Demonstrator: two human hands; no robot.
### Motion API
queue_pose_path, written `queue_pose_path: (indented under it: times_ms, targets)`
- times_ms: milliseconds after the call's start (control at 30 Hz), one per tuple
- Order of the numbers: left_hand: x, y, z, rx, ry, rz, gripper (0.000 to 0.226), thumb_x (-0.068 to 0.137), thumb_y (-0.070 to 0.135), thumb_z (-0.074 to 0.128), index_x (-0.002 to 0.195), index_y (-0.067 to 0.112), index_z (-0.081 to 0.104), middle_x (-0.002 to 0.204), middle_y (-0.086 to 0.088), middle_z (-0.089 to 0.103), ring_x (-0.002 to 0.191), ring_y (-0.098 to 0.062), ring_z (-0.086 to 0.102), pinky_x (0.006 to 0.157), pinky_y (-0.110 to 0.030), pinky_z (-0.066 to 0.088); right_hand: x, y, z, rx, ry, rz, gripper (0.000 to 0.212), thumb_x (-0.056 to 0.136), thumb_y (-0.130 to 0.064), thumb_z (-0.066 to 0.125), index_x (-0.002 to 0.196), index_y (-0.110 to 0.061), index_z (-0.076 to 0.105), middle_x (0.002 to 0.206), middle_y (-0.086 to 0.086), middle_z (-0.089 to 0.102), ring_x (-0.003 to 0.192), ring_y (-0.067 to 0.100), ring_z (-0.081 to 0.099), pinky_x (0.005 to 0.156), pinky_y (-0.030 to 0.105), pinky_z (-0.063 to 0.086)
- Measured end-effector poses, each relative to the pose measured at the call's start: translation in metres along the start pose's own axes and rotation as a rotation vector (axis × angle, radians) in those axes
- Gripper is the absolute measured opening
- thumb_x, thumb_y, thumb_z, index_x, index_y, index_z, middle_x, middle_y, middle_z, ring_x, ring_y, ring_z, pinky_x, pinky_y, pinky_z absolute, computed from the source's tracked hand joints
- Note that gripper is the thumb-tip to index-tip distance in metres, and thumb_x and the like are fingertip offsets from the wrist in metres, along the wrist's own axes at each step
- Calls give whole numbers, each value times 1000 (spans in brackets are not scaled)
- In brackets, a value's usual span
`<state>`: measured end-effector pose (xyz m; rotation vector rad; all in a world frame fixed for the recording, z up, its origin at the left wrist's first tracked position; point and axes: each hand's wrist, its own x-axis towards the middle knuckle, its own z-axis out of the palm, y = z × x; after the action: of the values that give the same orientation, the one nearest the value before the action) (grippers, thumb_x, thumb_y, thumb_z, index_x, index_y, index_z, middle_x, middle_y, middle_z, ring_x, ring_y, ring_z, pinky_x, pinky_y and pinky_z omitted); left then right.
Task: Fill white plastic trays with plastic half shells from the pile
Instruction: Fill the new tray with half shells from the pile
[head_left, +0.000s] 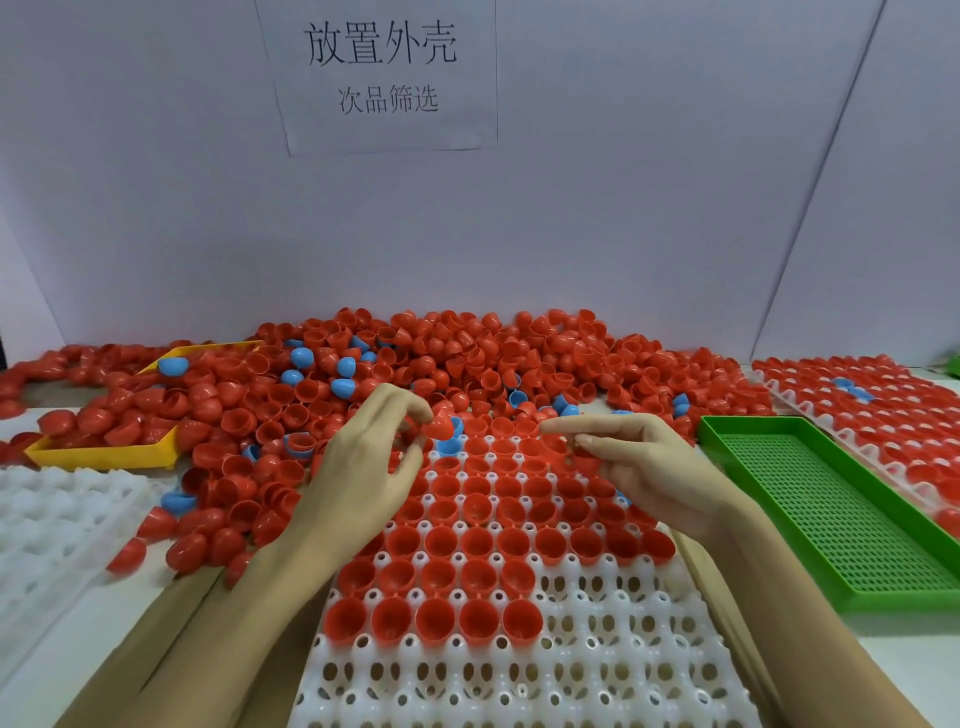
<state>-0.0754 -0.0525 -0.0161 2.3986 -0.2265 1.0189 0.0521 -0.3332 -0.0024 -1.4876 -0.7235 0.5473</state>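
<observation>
Over the white tray (524, 670), a red half shell (439, 425) is pinched by the left hand (363, 467). The right hand (639, 462) is held beside it, fingers (566, 426) loosely extended, nothing grasped.

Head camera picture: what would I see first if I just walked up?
First, the huge pile of red half shells heaped along the back of the table, with a few blue ones mixed in. Next, the white tray in the middle, its far rows full of red shells and its near rows bare. Over it, the left hand pinches a red shell, and a green tray lies at the right.
</observation>
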Motion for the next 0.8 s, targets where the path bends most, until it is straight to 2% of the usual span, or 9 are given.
queue_pose_path:
  times_ms: [100, 167, 233, 333, 467, 567, 667, 800]
  targets:
    - [0, 2, -1, 39, -20, 35, 22, 89, -3, 71, 98, 16, 63, 114, 12, 51, 93, -2, 62, 80, -24, 58, 1, -2, 2, 35, -35, 7, 34, 100, 2, 63, 129, -13, 75, 136, 10, 69, 132, 20, 63, 107, 28, 52]
    - [0, 4, -1, 44, -35, 44, 19, 89, -2, 72, 98, 15, 66, 115, 9, 51, 93, -4, 62, 79, -25, 58, 1, -2, 5, 26, -6, 9, 32, 93, -2, 74, 122, -14, 77, 123, 14, 72, 120, 28, 71, 100, 28, 56]
    - [0, 6, -1, 51, -62, 59, 16, 91, 1, 71, 100, 14, 67, 116, 7, 51, 90, -8, 64, 76, -27, 58, 0, -2, 8, -96, 9, -4, 24, 90, -6, 79, 113, -15, 79, 114, 11, 74, 112, 28, 74, 98, 29, 58]
    - [-1, 9, -2, 75, -96, 89, 15, 92, 3, 71, 103, 14, 68, 118, 6, 51, 90, -10, 64, 73, -27, 58, -1, -3, 12, -234, -1, -32, 14, 96, -5, 73, 103, -15, 79, 108, 7, 77, 105, 21, 75, 96, 30, 58]
    - [-2, 11, 0, 92, -116, 108, 17, 92, 6, 72, 104, 16, 67, 119, 8, 50, 89, -7, 62, 74, -23, 58, -7, -16, 4, -235, -22, -56, 11, 99, -16, 72, 109, -13, 77, 102, 5, 74, 84, 16, 70, 75, 23, 57]
    - [-3, 10, 2, 80, -118, 99, 16, 92, 9, 71, 105, 18, 67, 120, 11, 49, 91, -6, 61, 72, -27, 59, -15, -24, -7, -271, -196, 23, 18, 98, -20, 74, 114, -11, 73, 89, 0, 69, 68, 15, 61, 61, 21, 52]
    - [-3, 12, 4, 13, -130, 97, 17, 92, 9, 71, 105, 20, 69, 118, 11, 51, 98, -3, 61, 81, -27, 57, -18, -27, -5, -453, -390, 83, 19, 94, -25, 80, 111, -17, 74, 86, -1, 65, 65, 14, 54, 59, 19, 46]
    - [-4, 18, 4, -72, -244, 161, 13, 95, 12, 71, 105, 20, 73, 116, 10, 56, 104, -4, 63, 89, -27, 54, -16, -25, 5, -705, -425, 103, 19, 92, -29, 83, 106, -33, 72, 76, -6, 63, 60, 11, 50, 61, 21, 44]
